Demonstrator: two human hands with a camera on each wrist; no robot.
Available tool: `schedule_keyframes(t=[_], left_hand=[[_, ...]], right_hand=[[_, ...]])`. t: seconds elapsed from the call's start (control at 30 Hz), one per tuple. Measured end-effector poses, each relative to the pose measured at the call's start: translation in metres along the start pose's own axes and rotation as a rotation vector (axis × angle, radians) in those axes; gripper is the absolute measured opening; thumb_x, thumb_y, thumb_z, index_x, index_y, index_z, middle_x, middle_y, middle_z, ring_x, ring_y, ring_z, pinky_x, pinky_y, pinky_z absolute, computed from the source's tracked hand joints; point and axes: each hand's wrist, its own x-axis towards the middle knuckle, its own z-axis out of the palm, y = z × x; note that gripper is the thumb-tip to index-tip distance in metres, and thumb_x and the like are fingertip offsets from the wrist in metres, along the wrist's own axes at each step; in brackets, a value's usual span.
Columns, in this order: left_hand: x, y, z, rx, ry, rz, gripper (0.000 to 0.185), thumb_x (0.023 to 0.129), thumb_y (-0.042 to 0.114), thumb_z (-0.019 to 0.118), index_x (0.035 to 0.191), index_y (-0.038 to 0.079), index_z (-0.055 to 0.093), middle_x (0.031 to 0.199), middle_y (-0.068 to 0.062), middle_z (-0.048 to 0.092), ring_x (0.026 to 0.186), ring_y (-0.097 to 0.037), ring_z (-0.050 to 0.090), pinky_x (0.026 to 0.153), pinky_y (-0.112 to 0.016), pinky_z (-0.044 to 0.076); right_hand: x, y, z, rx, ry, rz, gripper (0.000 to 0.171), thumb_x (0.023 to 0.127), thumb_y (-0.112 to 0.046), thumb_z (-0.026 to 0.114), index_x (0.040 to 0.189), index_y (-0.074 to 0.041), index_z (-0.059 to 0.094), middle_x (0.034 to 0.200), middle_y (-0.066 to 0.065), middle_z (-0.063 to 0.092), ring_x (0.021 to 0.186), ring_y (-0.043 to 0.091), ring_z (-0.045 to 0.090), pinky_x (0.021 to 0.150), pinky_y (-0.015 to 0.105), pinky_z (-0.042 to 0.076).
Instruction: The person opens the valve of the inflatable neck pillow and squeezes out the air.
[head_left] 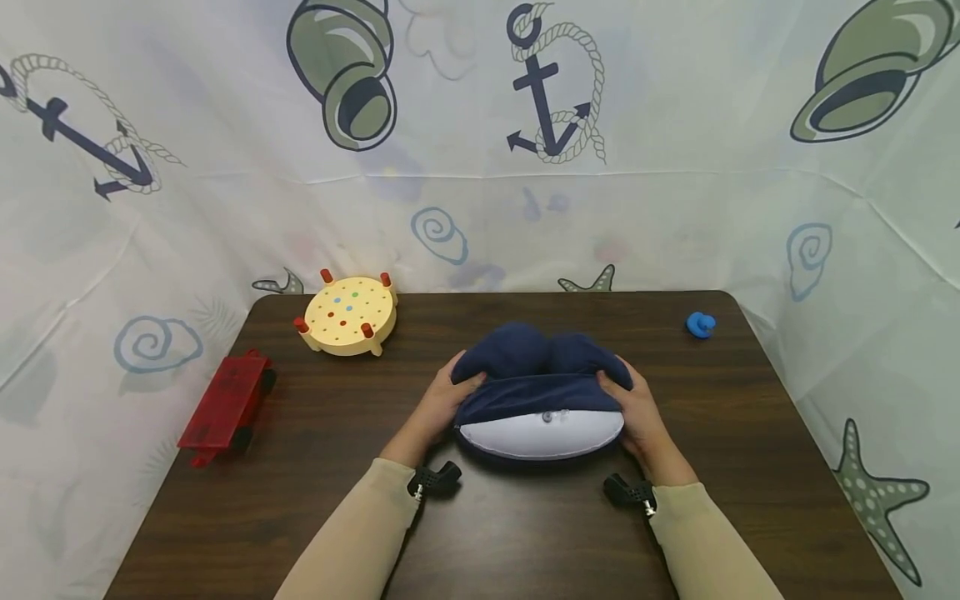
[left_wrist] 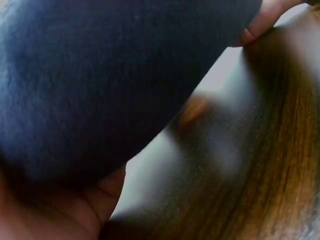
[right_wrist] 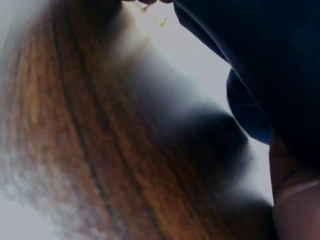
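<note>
Nautical curtain (head_left: 675,208) backs a dark wood table (head_left: 750,467). Far left, a red toy car (head_left: 225,400) at the table edge; behind it a yellow peg board (head_left: 348,315) with red pegs. Centre, a navy pillow (head_left: 536,387), white end toward the person, lies on the table. Left hand (head_left: 438,408) grips its left side, fingers curled round the fabric, thumb on top; right hand (head_left: 637,412) grips the right side likewise. Wrist views are blurred, probably pillow fabric against palms. Blue piece (head_left: 701,324) sits far right.
</note>
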Motion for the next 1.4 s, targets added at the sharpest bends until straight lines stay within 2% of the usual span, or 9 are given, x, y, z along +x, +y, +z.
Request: schedule_keyframes(t=[0.2,0.37,0.5,0.7,0.93,1.07,1.17,1.27,1.4], left_hand=[[0.001,-0.001,-0.001,0.021,0.018,-0.013,0.052,0.104,0.016,0.07,0.153,0.007,0.054,0.146,-0.012,0.065,0.124,-0.014,0.063,0.107,-0.025,0.05],[-0.001,-0.001,0.0,0.128,0.055,0.003,0.043,0.103,0.016,0.072,0.143,0.001,0.064,0.138,-0.018,0.07,0.118,-0.015,0.065,0.107,-0.028,0.051],[-0.002,0.0,0.001,0.144,0.041,0.042,0.043,0.103,0.012,0.072,0.144,0.001,0.065,0.138,-0.018,0.071,0.119,-0.014,0.065,0.107,-0.028,0.051],[-0.005,0.005,-0.001,0.171,0.049,0.127,0.032,0.098,0.006,0.074,0.13,0.001,0.073,0.121,-0.011,0.076,0.109,-0.014,0.067,0.099,-0.026,0.054],[0.0,-0.003,-0.003,0.168,0.077,0.064,0.038,0.102,0.015,0.076,0.138,0.012,0.066,0.13,-0.005,0.071,0.119,-0.014,0.063,0.107,-0.029,0.049],[0.001,-0.005,-0.003,0.129,0.067,0.09,0.04,0.101,0.011,0.076,0.138,0.008,0.061,0.126,-0.001,0.067,0.119,-0.014,0.06,0.107,-0.029,0.047],[-0.001,-0.005,-0.005,0.078,0.014,0.114,0.042,0.099,0.004,0.074,0.137,0.002,0.057,0.121,0.002,0.065,0.117,-0.014,0.06,0.104,-0.028,0.048],[-0.002,-0.006,-0.006,0.07,-0.052,0.099,0.048,0.096,0.002,0.074,0.141,0.001,0.056,0.121,0.008,0.066,0.118,-0.012,0.061,0.104,-0.025,0.049],[-0.005,-0.005,-0.007,0.066,-0.119,0.079,0.052,0.093,0.001,0.077,0.14,0.002,0.055,0.122,0.008,0.067,0.117,-0.013,0.062,0.102,-0.025,0.051]], right_hand=[[0.002,0.001,0.003,0.07,-0.084,-0.057,0.015,0.111,-0.014,0.062,0.124,-0.019,0.058,0.117,-0.006,0.065,0.106,0.007,0.065,0.088,0.023,0.059],[0.002,0.002,0.004,-0.005,-0.066,-0.089,0.012,0.11,-0.014,0.065,0.116,-0.02,0.058,0.109,-0.007,0.062,0.099,0.007,0.062,0.081,0.022,0.058],[0.001,0.002,0.001,-0.06,-0.041,-0.09,0.013,0.107,-0.01,0.069,0.106,-0.02,0.061,0.099,-0.007,0.06,0.092,0.009,0.059,0.075,0.023,0.055],[0.002,0.003,-0.002,-0.094,-0.053,-0.084,0.021,0.103,-0.003,0.072,0.096,-0.02,0.063,0.092,-0.007,0.057,0.087,0.01,0.054,0.071,0.024,0.052],[0.003,0.005,0.002,0.002,0.009,-0.078,0.013,0.109,-0.014,0.068,0.115,-0.021,0.059,0.111,-0.005,0.059,0.098,0.009,0.06,0.079,0.022,0.055],[0.0,0.006,0.003,0.033,-0.048,-0.105,0.034,0.11,-0.029,0.065,0.142,-0.027,0.055,0.137,-0.01,0.057,0.122,0.007,0.059,0.097,0.02,0.053],[-0.002,0.006,0.002,0.006,-0.116,-0.096,0.038,0.109,-0.034,0.067,0.144,-0.026,0.054,0.137,-0.011,0.059,0.122,0.007,0.059,0.099,0.021,0.053],[-0.002,0.005,0.0,-0.03,-0.153,-0.061,0.037,0.108,-0.026,0.071,0.14,-0.024,0.053,0.131,-0.004,0.06,0.117,0.011,0.061,0.094,0.024,0.055],[0.0,0.003,-0.002,-0.079,-0.2,-0.044,0.069,0.108,-0.013,0.067,0.168,-0.03,0.036,0.163,0.001,0.046,0.138,0.013,0.055,0.107,0.024,0.053]])
